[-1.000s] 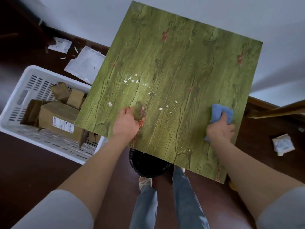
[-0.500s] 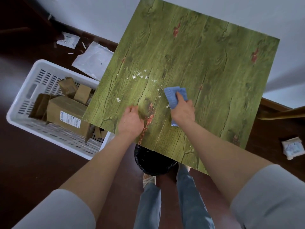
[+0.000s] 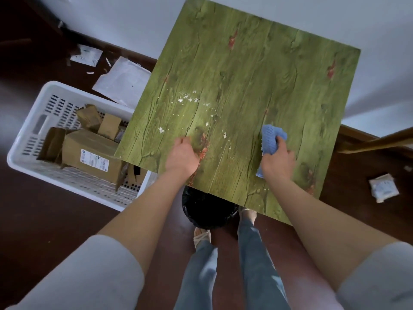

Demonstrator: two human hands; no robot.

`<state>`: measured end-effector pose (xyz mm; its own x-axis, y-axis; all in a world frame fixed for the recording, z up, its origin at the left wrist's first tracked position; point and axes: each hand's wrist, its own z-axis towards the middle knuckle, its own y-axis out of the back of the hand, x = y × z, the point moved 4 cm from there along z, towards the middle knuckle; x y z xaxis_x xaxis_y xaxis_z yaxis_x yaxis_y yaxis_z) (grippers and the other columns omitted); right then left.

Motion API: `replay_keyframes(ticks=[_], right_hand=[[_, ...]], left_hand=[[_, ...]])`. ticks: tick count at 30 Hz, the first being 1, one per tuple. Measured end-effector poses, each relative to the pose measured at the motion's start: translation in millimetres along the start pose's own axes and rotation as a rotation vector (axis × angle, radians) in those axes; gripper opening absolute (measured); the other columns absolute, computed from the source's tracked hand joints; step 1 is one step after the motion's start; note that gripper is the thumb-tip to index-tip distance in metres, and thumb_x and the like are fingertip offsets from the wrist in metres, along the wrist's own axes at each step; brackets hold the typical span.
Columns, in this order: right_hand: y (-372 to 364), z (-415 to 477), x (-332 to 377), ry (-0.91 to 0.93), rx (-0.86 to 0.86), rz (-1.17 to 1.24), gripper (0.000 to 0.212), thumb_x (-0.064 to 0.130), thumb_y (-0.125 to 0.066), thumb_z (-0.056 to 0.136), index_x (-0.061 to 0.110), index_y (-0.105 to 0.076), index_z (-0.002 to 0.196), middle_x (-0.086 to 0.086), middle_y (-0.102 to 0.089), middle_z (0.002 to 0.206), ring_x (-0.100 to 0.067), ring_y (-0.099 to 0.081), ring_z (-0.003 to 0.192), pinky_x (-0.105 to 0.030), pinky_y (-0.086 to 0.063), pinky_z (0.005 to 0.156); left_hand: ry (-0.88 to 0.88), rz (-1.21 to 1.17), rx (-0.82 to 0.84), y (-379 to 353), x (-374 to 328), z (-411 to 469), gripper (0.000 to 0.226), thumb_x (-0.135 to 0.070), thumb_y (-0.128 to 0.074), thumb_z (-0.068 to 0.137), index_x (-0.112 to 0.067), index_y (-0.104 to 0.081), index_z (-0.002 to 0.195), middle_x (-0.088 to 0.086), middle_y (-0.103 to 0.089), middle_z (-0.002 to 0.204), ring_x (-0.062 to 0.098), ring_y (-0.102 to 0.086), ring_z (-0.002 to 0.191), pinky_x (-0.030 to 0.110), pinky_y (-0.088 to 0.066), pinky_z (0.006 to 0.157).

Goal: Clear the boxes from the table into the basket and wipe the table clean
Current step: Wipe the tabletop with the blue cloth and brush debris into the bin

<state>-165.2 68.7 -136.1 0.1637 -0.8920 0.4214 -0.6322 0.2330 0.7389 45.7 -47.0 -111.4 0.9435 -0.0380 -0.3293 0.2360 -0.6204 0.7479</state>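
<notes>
A green wood-grain desk (image 3: pixel 257 81) fills the view from the centre out to 1 o'clock. No boxes are on it.

A white slotted basket (image 3: pixel 26 142) sits on the floor at 9 o'clock, partly under the desk's left edge. The brown boxes (image 3: pixel 89 153) lie inside it, so the clearing part of the task looks done.

A black bin (image 3: pixel 207 211) stands at 6 o'clock, just below the near desk edge, between the desk and the person's legs.

The left grip (image 3: pixel 182 156) rests on the desk near its front edge. It is clenched, with the fingers curled under and nothing seen in it.

The right grip (image 3: pixel 278 163), at 3 o'clock from the left, grasps a bunched blue cloth (image 3: pixel 271 139) against the desk.

White crumbs (image 3: pixel 187 99) lie scattered at 11 to 1 o'clock from the left grip, well apart from the cloth. Wiping appears under way but unfinished: these crumbs have yet to be swept off, likely towards the bin.
</notes>
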Motion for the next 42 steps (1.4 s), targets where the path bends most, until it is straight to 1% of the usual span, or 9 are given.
replay_keyframes(ticks=[5, 10, 14, 24, 28, 31, 35, 39, 42], right_hand=[[24.0, -14.4, -48.4, -0.154, -0.087, -0.186, 0.064, 0.014, -0.048, 0.092, 0.038, -0.022, 0.144, -0.019, -0.028, 0.138, -0.038, -0.033, 0.126, -0.049, -0.039, 0.095], [8.7, -38.4, -87.8, -0.388, -0.04, -0.207, 0.073, 0.018, -0.048, 0.095, 0.044, -0.005, 0.148, -0.019, -0.011, 0.152, -0.039, -0.023, 0.135, -0.052, -0.036, 0.099], [-18.1, -46.9, -64.4, -0.413, -0.026, -0.157, 0.078, 0.012, -0.048, 0.095, 0.04, 0.001, 0.149, -0.02, -0.008, 0.154, -0.039, -0.025, 0.134, -0.049, -0.039, 0.097], [-89.0, -38.1, 50.8, -0.033, 0.193, -0.235, 0.074, 0.02, -0.044, 0.098, 0.035, 0.006, 0.15, -0.018, -0.003, 0.155, -0.035, -0.025, 0.135, -0.043, -0.044, 0.091], [-101.5, -21.9, 90.8, 0.099, 0.312, -0.209, 0.078, 0.016, -0.047, 0.095, 0.035, 0.004, 0.15, -0.017, -0.006, 0.154, -0.038, -0.033, 0.131, -0.045, -0.044, 0.095], [-101.6, -6.0, 112.3, 0.255, 0.399, -0.206, 0.069, 0.016, -0.044, 0.094, 0.038, -0.01, 0.15, -0.016, -0.021, 0.148, -0.038, -0.046, 0.121, -0.047, -0.046, 0.097], [-77.7, 28.0, 144.9, 0.385, 0.166, -0.122, 0.052, 0.017, -0.044, 0.092, 0.037, -0.037, 0.141, -0.014, -0.043, 0.128, -0.033, -0.048, 0.114, -0.041, -0.046, 0.096], [-58.2, 66.3, 185.4, 0.445, 0.027, -0.159, 0.051, 0.014, -0.047, 0.092, 0.034, -0.04, 0.139, -0.015, -0.038, 0.131, -0.033, -0.04, 0.121, -0.037, -0.036, 0.102], [-70.0, 92.6, 212.3, 0.468, 0.076, -0.309, 0.054, 0.012, -0.046, 0.091, 0.031, -0.038, 0.141, -0.014, -0.031, 0.139, -0.035, -0.036, 0.125, -0.038, -0.032, 0.105]], left_hand=[[-0.048, -0.014, 0.027, -6.7, -6.5, -3.0, 0.056, -0.008, -0.05, 0.092, -0.007, -0.03, 0.145, 0.013, -0.029, 0.148, 0.029, -0.047, 0.126, 0.04, -0.04, 0.108], [-0.063, 0.012, 0.037, -11.8, 4.4, -2.2, 0.057, -0.011, -0.051, 0.093, -0.008, -0.029, 0.145, 0.011, -0.028, 0.149, 0.028, -0.049, 0.124, 0.039, -0.042, 0.105], [-0.036, 0.033, 0.058, -13.8, 21.3, 2.0, 0.057, -0.01, -0.048, 0.093, -0.009, -0.026, 0.146, 0.012, -0.024, 0.151, 0.03, -0.056, 0.116, 0.04, -0.047, 0.1], [0.022, 0.029, 0.054, -7.4, 39.3, 8.8, 0.057, -0.013, -0.051, 0.093, -0.007, -0.029, 0.145, 0.012, -0.026, 0.15, 0.032, -0.046, 0.126, 0.041, -0.04, 0.102], [0.049, 0.03, 0.009, -2.4, 48.1, 15.4, 0.058, -0.012, -0.051, 0.091, -0.007, -0.029, 0.144, 0.012, -0.025, 0.15, 0.032, -0.043, 0.129, 0.041, -0.038, 0.104], [0.083, 0.01, -0.009, 0.1, 53.6, 20.0, 0.061, -0.008, -0.05, 0.089, -0.007, -0.027, 0.145, 0.013, -0.024, 0.151, 0.031, -0.042, 0.131, 0.04, -0.039, 0.104], [0.096, -0.028, -0.073, 7.2, 56.3, 27.9, 0.061, -0.007, -0.049, 0.089, -0.007, -0.026, 0.146, 0.012, -0.023, 0.152, 0.03, -0.043, 0.13, 0.039, -0.043, 0.1], [0.121, -0.066, -0.2, 18.2, 62.4, 43.6, 0.062, -0.006, -0.049, 0.088, -0.007, -0.027, 0.146, 0.012, -0.026, 0.151, 0.03, -0.042, 0.13, 0.039, -0.044, 0.102], [0.158, -0.089, -0.243, 19.3, 67.5, 55.0, 0.065, -0.005, -0.048, 0.087, -0.008, -0.024, 0.147, 0.011, -0.026, 0.151, 0.03, -0.039, 0.132, 0.044, -0.045, 0.102]])
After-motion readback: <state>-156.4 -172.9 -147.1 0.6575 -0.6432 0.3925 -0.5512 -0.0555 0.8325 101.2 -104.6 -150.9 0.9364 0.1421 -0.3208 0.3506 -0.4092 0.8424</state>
